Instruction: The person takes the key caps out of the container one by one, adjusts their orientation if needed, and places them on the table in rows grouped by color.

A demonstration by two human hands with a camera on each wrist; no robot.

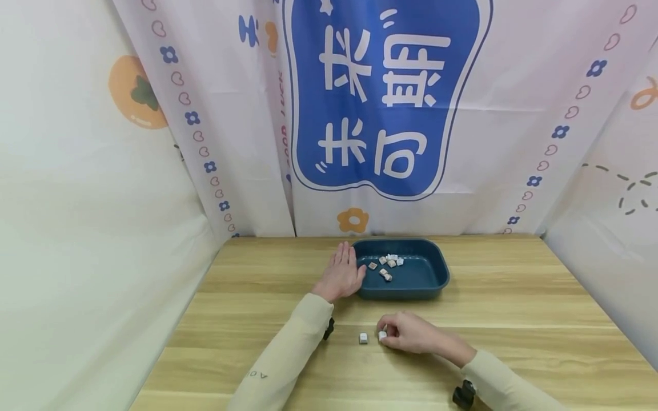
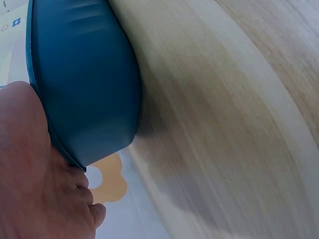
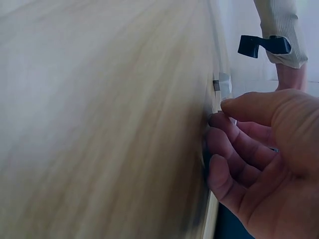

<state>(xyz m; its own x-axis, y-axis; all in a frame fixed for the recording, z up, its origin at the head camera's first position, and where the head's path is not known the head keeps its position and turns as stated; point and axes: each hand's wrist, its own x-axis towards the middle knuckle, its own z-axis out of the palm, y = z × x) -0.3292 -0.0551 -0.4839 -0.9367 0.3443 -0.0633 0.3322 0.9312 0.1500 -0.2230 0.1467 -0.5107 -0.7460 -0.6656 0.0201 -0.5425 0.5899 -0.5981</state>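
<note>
My left hand (image 1: 340,275) rests against the left side of a dark blue tray (image 1: 403,294), fingers extended together. In the left wrist view, its thumb lies along the rim of the tray (image 2: 87,74). Nearer me, my right hand (image 1: 411,333) pinches a small white block (image 1: 382,335) between thumb and fingers at the tabletop. Just left of it, another small white block (image 1: 363,338) stands on the wood. The right wrist view shows the thumb and curled fingers of the right hand (image 3: 269,149); the pinched block is mostly hidden there.
Several small whitish blocks (image 1: 392,263) lie loose inside the tray, mostly toward its left half. The wooden table (image 1: 514,285) ends at a printed curtain (image 1: 247,188) behind the tray. White cloth (image 1: 103,257) hangs along the left side.
</note>
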